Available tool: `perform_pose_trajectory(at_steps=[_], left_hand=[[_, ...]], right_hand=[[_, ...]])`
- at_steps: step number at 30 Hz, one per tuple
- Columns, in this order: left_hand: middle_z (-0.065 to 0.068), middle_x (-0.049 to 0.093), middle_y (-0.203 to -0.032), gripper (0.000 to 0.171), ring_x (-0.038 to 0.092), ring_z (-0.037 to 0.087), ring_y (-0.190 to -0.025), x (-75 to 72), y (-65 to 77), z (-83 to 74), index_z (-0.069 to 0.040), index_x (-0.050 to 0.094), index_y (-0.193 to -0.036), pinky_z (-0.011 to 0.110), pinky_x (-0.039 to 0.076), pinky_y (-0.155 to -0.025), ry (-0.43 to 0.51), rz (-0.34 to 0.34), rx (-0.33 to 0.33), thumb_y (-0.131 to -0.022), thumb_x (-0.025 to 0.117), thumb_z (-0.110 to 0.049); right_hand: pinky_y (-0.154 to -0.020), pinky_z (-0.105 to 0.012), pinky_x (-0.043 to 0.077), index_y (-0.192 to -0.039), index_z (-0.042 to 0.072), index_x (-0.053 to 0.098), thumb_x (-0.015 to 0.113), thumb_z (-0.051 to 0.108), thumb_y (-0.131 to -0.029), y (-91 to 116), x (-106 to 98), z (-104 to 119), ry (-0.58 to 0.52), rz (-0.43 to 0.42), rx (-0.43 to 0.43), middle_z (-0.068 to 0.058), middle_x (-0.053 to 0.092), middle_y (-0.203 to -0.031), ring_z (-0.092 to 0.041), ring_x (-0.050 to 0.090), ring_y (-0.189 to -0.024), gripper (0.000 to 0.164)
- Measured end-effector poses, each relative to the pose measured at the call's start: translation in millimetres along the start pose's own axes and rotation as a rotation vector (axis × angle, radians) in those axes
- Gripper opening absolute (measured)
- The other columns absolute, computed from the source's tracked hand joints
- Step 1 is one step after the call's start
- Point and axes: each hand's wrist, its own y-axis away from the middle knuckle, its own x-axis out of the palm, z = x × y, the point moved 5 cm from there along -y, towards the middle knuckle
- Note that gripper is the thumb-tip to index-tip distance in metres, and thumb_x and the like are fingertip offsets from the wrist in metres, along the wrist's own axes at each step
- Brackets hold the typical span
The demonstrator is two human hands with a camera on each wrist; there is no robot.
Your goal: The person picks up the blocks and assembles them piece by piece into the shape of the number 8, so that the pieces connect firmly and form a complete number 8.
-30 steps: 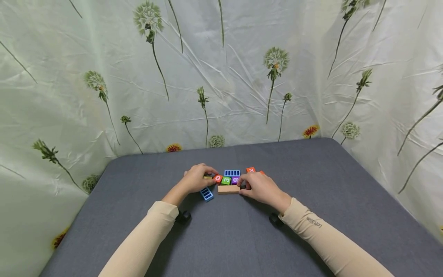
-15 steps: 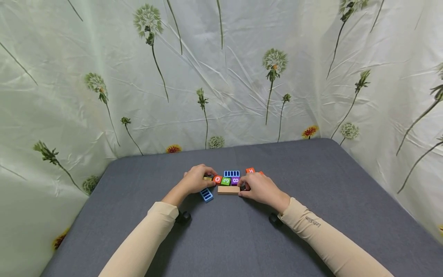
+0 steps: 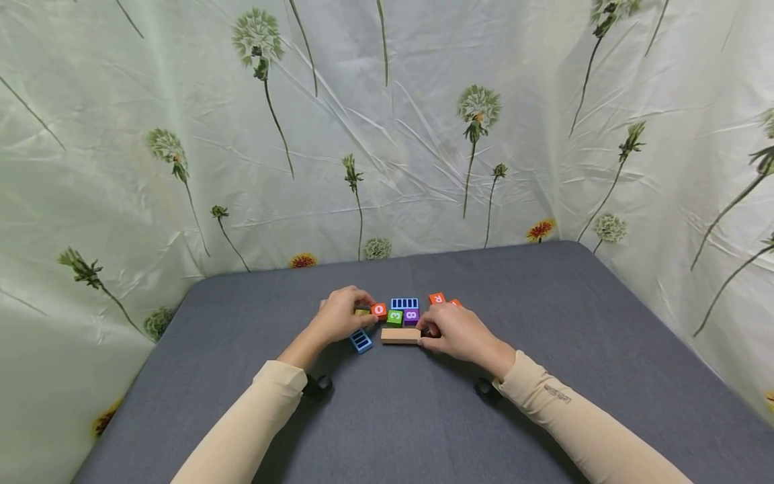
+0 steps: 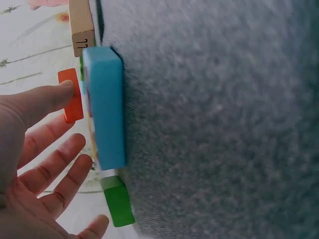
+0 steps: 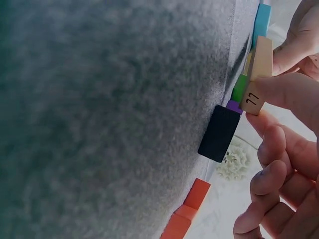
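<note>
My left hand [image 3: 343,314] pinches an orange block [image 3: 379,310] marked with a white 0. In the left wrist view the thumb presses one face of that block, clear of the blue block [image 4: 109,109]. Thumb and index finger of my right hand [image 3: 458,331] pinch one end of a plain wooden bar [image 3: 400,336]; a dark mark like 77 shows on that end in the right wrist view. Behind the bar stand a green block [image 3: 394,318] with a 3 and a purple block [image 3: 411,316] with an 8. A yellow block [image 3: 362,312] is partly hidden by the left fingers.
A blue barred block [image 3: 404,304] lies behind the numbered blocks. Another blue block [image 3: 361,341] sits askew, front left. Orange blocks [image 3: 437,298] lie beyond my right hand. A black block [image 5: 219,133] stands near the bar. A printed curtain [image 3: 411,134] backs the grey table [image 3: 399,417].
The orange 0 block has risen slightly and come away from the green block with my left hand. The wooden bar and right hand have shifted a little toward me, widening the gap.
</note>
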Motion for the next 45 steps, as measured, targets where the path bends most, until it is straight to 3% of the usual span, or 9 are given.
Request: perform_pose_trajectory(at_steps=[7,19,29,37,45], left_hand=[[0.005,0.072,-0.114,0.022,0.067,0.028,-0.112,-5.4,9.6,-10.0,-0.014,0.079,-0.112,0.054,0.054,-0.099,0.062,-0.011,0.083,-0.094,0.085,-0.026],[-0.003,0.069,-0.092,0.019,0.056,0.011,-0.077,-10.4,37.6,-20.3,-0.016,0.077,-0.108,0.03,0.048,-0.069,0.106,0.009,0.071,-0.093,0.086,-0.024],[-0.006,0.066,-0.077,0.017,0.057,0.007,-0.066,-3.4,58.7,-20.5,-0.013,0.075,-0.104,0.024,0.047,-0.061,0.214,0.021,0.098,-0.091,0.086,-0.017],[-0.006,0.073,-0.082,0.016,0.065,0.002,-0.07,3.2,63.8,-19.2,-0.012,0.074,-0.1,0.022,0.051,-0.067,0.244,0.04,0.124,-0.09,0.086,-0.014],[-0.007,0.074,-0.086,0.016,0.065,0.001,-0.076,6.3,62.6,-19.5,-0.013,0.074,-0.1,0.023,0.052,-0.073,0.192,0.039,0.145,-0.09,0.086,-0.016]], right_hand=[[-0.061,-0.022,0.037,-0.098,0.018,0.079,0.086,0.024,-0.091,11.0,-3.4,0.7,-0.005,0.003,-0.016,0.011,0.053,-0.078,0.0,0.046,-0.07,0.012],[-0.061,-0.021,0.035,-0.099,0.019,0.079,0.087,0.024,-0.09,30.0,-8.4,4.3,0.012,0.002,-0.034,0.012,0.051,-0.077,0.001,0.043,-0.069,0.013],[-0.063,-0.021,0.035,-0.098,0.02,0.078,0.088,0.026,-0.089,43.1,-11.3,5.6,0.014,-0.016,-0.051,0.014,0.049,-0.078,0.0,0.043,-0.071,0.014],[-0.063,-0.021,0.036,-0.099,0.02,0.078,0.087,0.024,-0.09,48.5,-6.9,3.5,-0.034,0.011,-0.049,0.014,0.052,-0.079,0.001,0.044,-0.072,0.014],[-0.062,-0.021,0.036,-0.097,0.021,0.076,0.087,0.024,-0.09,50.2,-3.6,5.1,-0.049,0.021,-0.055,0.014,0.052,-0.079,0.001,0.044,-0.072,0.013]])
